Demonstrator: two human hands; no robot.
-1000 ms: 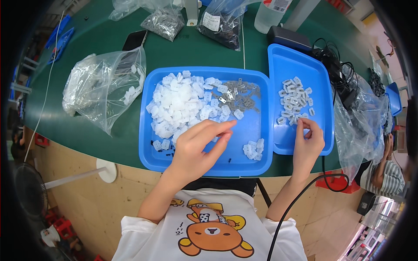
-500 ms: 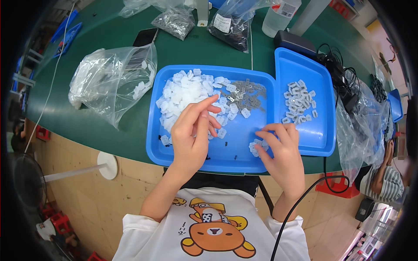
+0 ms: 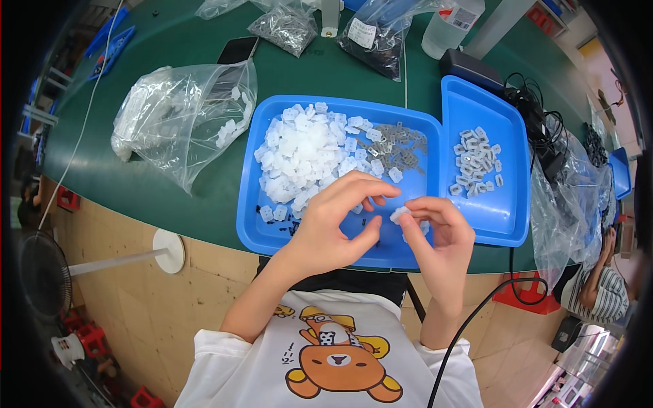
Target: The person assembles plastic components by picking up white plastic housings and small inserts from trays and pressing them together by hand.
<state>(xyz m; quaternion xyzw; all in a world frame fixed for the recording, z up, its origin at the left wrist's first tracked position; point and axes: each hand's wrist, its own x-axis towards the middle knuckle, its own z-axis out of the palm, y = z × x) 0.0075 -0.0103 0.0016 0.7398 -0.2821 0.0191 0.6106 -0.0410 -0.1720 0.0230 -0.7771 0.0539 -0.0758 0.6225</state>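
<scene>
Between the thumb and fingers of my right hand (image 3: 443, 238) is a small translucent white plastic piece (image 3: 400, 214), pinched above the front right of a blue tray (image 3: 246, 224). More pale pieces show partly behind that hand. My left hand (image 3: 343, 221) is beside it, thumb and fingers apart, with nothing visible in it. A large heap of white plastic pieces (image 3: 299, 149) fills the tray's left part. Next to the heap lie small grey metal parts (image 3: 401, 148). Several tiny black parts (image 3: 289, 224) are scattered near the tray's front.
A smaller blue tray (image 3: 486, 221) on the right holds several pieces with grey parts in them (image 3: 476, 160). Clear bags (image 3: 183, 122), a phone (image 3: 238, 50), a bottle (image 3: 449, 30) and black cables (image 3: 537, 109) lie around on the green table (image 3: 204, 224).
My right hand has lifted a white piece from the tray's front right. My left hand has moved right toward it, its thumb and fingers spreading. The view has shifted slightly.
</scene>
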